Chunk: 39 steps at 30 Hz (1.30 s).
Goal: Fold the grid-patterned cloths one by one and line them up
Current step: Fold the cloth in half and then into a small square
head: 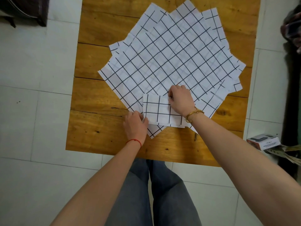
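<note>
Several white cloths with a black grid (171, 53) lie spread and fanned in a pile on the wooden table (97, 98). On the pile's near corner rests a small folded grid cloth (158, 111), a compact rectangle. My left hand (136, 126) pinches its lower left corner. My right hand (180, 99) grips its upper right edge, fingers curled over the fabric. Both hands hold the folded piece flat against the pile.
The table's near edge (146, 154) is close to my legs. White tiled floor surrounds the table. A small box (263, 141) and papers lie on the floor at the right. Dark furniture stands at the far left and far right.
</note>
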Tool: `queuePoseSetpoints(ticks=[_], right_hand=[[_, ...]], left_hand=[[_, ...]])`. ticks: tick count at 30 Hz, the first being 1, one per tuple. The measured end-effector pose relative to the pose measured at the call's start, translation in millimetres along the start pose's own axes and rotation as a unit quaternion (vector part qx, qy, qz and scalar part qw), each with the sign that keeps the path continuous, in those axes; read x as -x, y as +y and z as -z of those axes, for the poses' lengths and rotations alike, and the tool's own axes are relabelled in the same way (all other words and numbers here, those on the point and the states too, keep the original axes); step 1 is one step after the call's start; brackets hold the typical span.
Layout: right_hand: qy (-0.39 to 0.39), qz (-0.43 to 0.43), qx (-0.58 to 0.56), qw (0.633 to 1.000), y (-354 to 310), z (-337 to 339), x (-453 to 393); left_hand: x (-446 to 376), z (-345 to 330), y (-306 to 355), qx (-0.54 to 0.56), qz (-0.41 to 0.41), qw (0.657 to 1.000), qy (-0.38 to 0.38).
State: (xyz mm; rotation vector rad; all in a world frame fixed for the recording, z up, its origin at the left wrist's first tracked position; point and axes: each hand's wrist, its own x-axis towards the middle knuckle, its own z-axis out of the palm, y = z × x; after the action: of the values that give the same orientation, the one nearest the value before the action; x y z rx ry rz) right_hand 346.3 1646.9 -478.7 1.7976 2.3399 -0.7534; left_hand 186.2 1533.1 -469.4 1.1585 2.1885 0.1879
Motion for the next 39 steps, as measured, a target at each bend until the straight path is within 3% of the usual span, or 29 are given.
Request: queuePoseSetpoints(ticks=[3, 6, 10, 12, 14, 16, 18, 23, 28, 39], right_hand=[[-0.022, -0.003, -0.07, 0.997, 2.5, 4.7, 2.9], [-0.054, -0.058, -0.222, 0.972, 0.3, 14.5, 12.0], [-0.074, -0.167, -0.408, 0.894, -15.9, 22.5, 27.3], [-0.072, -0.219, -0.492, 0.839, -27.1, 18.3, 33.3], [-0.064, -0.249, -0.554, 0.792, -41.9, 13.2, 38.7], [-0.062, -0.278, -0.621, 0.73, -59.1, 10.1, 43.6], [-0.055, -0.294, -0.641, 0.706, -77.0, 3.2, 46.3], [-0.046, -0.287, -0.494, 0.82, -121.3, -29.3, 51.6], [-0.06, -0.216, -0.38, 0.897, -177.9, -52.9, 54.0], [-0.113, -0.156, -0.245, 0.95, -258.5, -89.2, 49.5]], left_hand=[[3.1, 6.3, 1.7, 0.092, 0.015, 0.996, 0.003], [4.7, 23.0, 4.1, 0.251, 0.068, 0.966, -0.014], [-4.6, 43.0, -3.6, 0.497, 0.187, 0.845, -0.061], [-7.7, 49.0, -8.5, 0.535, 0.199, 0.815, -0.102], [-8.5, 52.8, -13.2, 0.533, 0.19, 0.812, -0.146], [-12.3, 53.0, -22.7, 0.499, 0.183, 0.832, -0.16], [-17.1, 57.9, -35.8, 0.469, 0.18, 0.853, -0.141], [-26.3, 89.4, -76.6, 0.317, 0.132, 0.936, -0.079], [-29.6, 121.2, -129.6, 0.262, 0.104, 0.958, -0.044], [-39.1, 156.9, -205.5, 0.165, 0.051, 0.985, -0.003]])
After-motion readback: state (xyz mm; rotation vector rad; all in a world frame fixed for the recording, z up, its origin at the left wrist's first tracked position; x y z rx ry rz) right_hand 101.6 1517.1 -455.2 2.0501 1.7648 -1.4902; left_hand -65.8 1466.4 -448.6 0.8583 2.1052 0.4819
